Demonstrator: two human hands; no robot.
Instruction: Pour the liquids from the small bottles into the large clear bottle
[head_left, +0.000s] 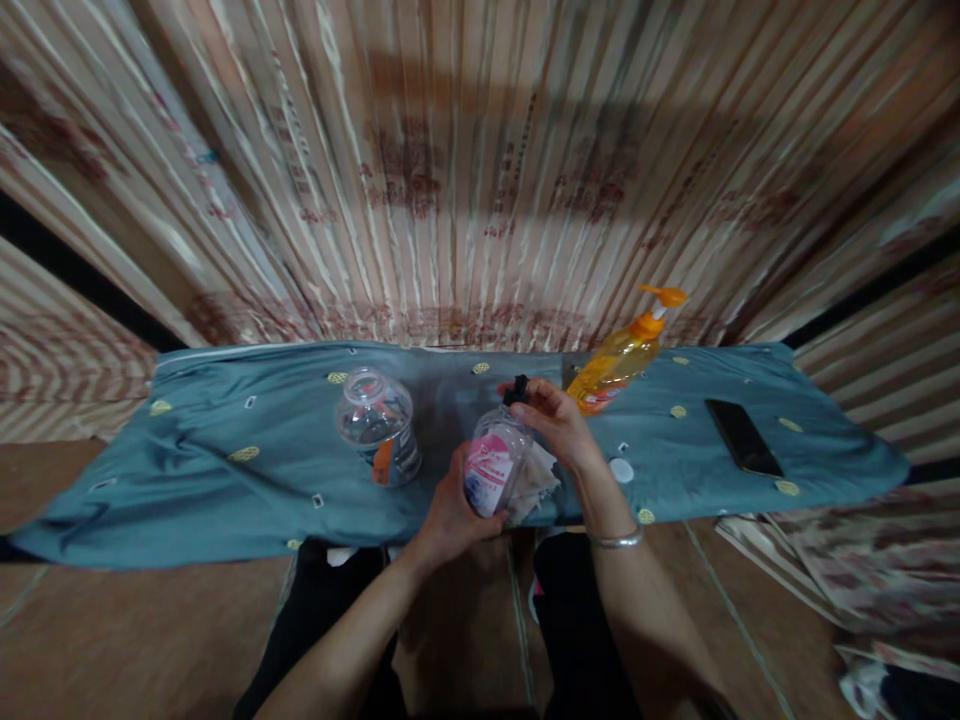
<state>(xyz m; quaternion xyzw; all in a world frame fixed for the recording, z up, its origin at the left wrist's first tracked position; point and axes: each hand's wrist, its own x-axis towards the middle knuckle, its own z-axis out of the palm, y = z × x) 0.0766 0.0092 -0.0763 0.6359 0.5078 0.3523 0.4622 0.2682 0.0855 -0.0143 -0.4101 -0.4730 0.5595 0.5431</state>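
A clear bottle (491, 468) with a pink and white label is tilted in front of me. My left hand (454, 510) is wrapped round its lower body. At the neck, the fingers of my right hand (553, 418) pinch the bottle's black cap (516, 390). Whether the cap is seated on the neck or loose, I cannot tell. A crumpled pale cloth or tissue (536, 484) lies beside the bottle, beneath my right wrist. To the left stands an open clear plastic jar (379, 435) with an orange patch on its label.
An orange pump bottle (616, 362) with yellow liquid stands behind my right hand. A small white cap (621, 470) and a black phone (742, 438) lie to the right. All rest on a narrow table with a teal cloth (240, 490). A pleated printed curtain (465, 180) hangs behind.
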